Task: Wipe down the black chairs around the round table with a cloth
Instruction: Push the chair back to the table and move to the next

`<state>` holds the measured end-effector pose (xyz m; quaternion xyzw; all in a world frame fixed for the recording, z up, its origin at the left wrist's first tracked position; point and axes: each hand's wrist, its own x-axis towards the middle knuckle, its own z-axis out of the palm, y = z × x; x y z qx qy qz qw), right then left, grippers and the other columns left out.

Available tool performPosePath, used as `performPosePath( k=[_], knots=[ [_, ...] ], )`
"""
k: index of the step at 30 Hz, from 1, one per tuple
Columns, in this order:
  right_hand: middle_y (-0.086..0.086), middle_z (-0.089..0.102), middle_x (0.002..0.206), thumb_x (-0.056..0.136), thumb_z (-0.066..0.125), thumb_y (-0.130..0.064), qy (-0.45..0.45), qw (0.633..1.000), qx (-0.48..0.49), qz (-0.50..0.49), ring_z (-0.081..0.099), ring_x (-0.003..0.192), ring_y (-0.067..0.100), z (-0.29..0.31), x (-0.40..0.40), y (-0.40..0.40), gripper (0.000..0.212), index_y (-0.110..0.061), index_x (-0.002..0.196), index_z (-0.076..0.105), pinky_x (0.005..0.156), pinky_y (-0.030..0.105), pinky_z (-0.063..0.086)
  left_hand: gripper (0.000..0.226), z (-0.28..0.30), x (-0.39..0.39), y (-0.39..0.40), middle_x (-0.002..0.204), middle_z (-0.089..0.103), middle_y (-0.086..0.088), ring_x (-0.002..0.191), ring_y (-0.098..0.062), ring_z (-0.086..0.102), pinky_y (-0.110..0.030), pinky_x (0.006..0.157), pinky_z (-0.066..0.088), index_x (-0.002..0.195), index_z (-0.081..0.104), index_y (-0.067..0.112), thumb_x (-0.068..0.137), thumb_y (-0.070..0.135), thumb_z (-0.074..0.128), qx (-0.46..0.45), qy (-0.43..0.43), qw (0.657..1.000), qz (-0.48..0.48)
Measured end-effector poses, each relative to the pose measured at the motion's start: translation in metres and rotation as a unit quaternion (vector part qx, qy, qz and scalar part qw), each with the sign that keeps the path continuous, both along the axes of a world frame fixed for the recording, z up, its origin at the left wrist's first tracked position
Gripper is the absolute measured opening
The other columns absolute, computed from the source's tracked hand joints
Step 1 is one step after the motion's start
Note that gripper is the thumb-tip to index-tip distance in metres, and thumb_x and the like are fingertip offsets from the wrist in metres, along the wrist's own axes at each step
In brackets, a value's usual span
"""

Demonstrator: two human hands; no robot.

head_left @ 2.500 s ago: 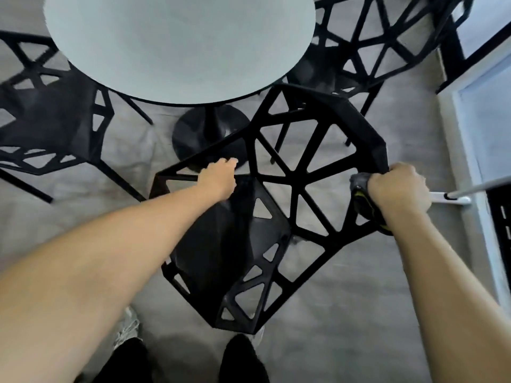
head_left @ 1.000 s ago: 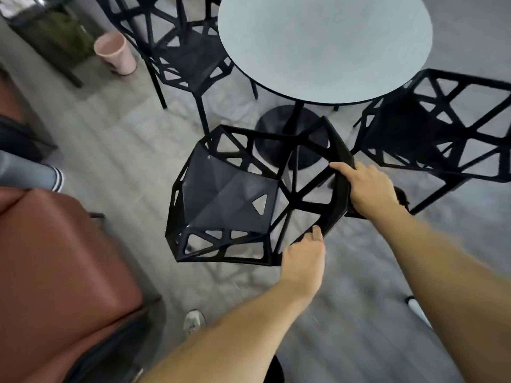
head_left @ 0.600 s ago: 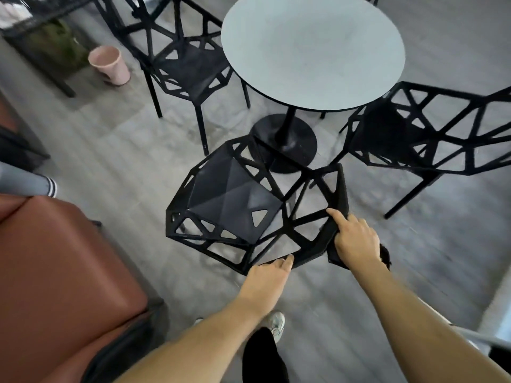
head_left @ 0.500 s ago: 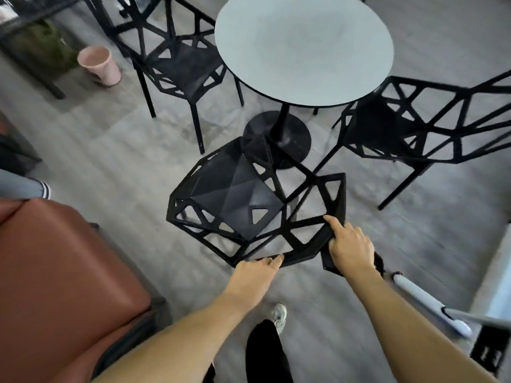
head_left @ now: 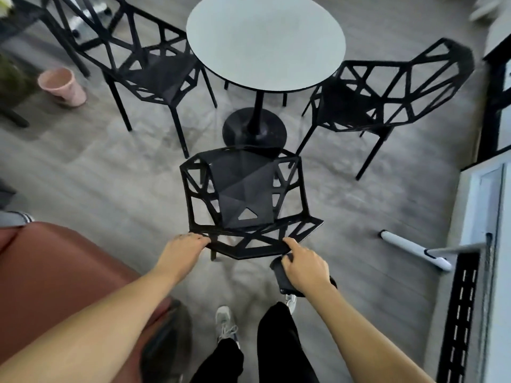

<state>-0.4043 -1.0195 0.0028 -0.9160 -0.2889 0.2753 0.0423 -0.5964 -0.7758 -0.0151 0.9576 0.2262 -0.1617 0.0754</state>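
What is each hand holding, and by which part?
Left hand and right hand touch the near chair backrest's top edge; right also holds a dark cloth.

This looks like a lounge or break corner of an office or café. A small round table (head_left: 265,42) with a pale top on a black pedestal base stands on grey wood-look flooring (head_left: 110,183), with three matching black geometric lattice chairs (head_left: 243,194) around it. Left of the table sits a pink bin (head_left: 62,85); nearer, on that side, a brown leather sofa (head_left: 55,272). Right of the table is a white door frame (head_left: 481,217).
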Motion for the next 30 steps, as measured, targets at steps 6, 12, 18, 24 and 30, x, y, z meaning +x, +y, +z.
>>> performPosePath(
  k=[6,12,18,24,30],
  knots=[
    [0.009,0.062,0.108,0.104,0.037,-0.04,-0.054,0.996,-0.031,-0.063,0.063,0.1,0.033,-0.006,0.005,-0.009,0.053,-0.036,0.155,0.024,0.07,0.037,0.042,0.059,-0.005,-0.013,-0.049,0.133,0.062,-0.013,0.114,-0.041,0.062,-0.051,0.097,0.051,0.121,0.065,0.021,0.066,0.021,0.085,0.025,-0.018,1.0,-0.001],
    [0.004,0.062,0.118,0.103,0.037,-0.024,-0.11,0.991,-0.073,-0.013,0.059,0.104,0.03,-0.014,0.001,0.006,0.038,-0.016,0.14,0.041,0.078,0.038,0.044,0.054,-0.004,-0.009,-0.041,0.09,0.073,-0.007,0.081,-0.029,0.072,-0.039,0.073,0.059,0.1,0.074,0.015,0.05,0.01,0.092,0.061,-0.051,0.993,-0.092],
    [0.002,0.062,0.116,0.102,0.037,-0.025,-0.108,0.991,-0.071,0.032,0.06,0.106,0.028,-0.01,-0.012,0.028,0.026,-0.015,0.122,0.05,0.081,0.037,0.045,0.02,-0.013,-0.018,0.023,0.085,0.072,-0.007,0.068,-0.026,0.069,-0.034,0.057,0.057,0.096,0.072,0.009,0.077,0.009,0.065,0.122,-0.053,0.962,-0.239],
    [0.003,0.063,0.119,0.104,0.038,-0.029,-0.085,0.995,-0.028,0.042,0.061,0.11,0.029,-0.011,-0.032,0.081,0.026,-0.016,0.12,0.053,0.083,0.039,0.046,0.026,0.003,-0.023,0.101,0.088,0.073,-0.009,0.073,-0.029,0.071,-0.033,0.056,0.057,0.095,0.074,0.009,0.07,0.009,0.082,0.15,-0.044,0.961,-0.227],
    [0.003,0.064,0.119,0.105,0.037,-0.031,-0.073,0.996,-0.019,0.048,0.06,0.112,0.029,-0.012,-0.036,0.128,0.027,-0.017,0.119,0.054,0.085,0.039,0.046,0.041,0.004,-0.016,0.148,0.092,0.071,-0.018,0.083,-0.035,0.072,-0.037,0.055,0.058,0.098,0.072,0.002,0.061,0.003,0.091,0.163,-0.001,0.974,-0.156]
  ],
)
